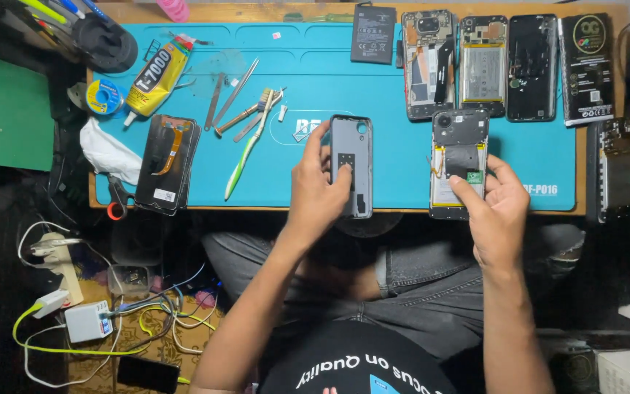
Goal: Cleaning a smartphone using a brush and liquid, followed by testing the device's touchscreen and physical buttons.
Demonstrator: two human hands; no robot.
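My left hand (320,191) grips a grey phone back cover (352,165), inner side up, at the near edge of the blue work mat (402,95); the thumb presses its middle. My right hand (499,206) holds an opened phone body (458,162) with its black boards and battery showing; the index finger rests on its lower part near a small green piece. Cover and phone lie side by side on the mat, a hand's width apart.
On the mat: a glue tube (156,76), metal pry tools and a brush (238,109), a green-handled toothbrush (246,155), a screen panel (167,162), a loose battery (373,33) and three opened phones (479,66). Chargers and cables (89,314) lie on the floor at left.
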